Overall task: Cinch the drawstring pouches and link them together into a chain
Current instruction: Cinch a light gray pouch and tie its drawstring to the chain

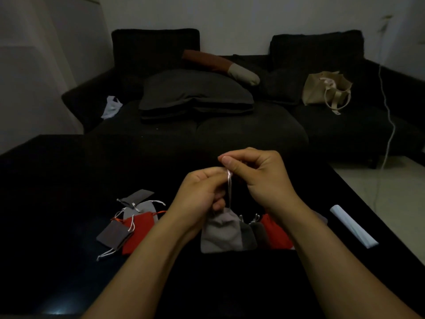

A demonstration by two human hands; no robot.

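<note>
A light grey pouch (219, 233) hangs by its pale drawstring (229, 189) just above the black table. My left hand (202, 192) and my right hand (257, 176) both pinch that drawstring, close together, fingers closed on it. Behind the grey pouch lie dark grey pouches (254, 233) and a red pouch (274, 233), partly hidden by my right forearm. At the left lies a loose heap of pouches (133, 222): red, light grey and dark grey ones with white cords spread out.
The black glossy table (57, 203) fills the foreground. A rolled white sheet (353, 225) lies near its right edge. Beyond stands a dark sofa (207, 107) with cushions, a beige tote bag (326, 88) and a white cable (388, 116) hanging at the right.
</note>
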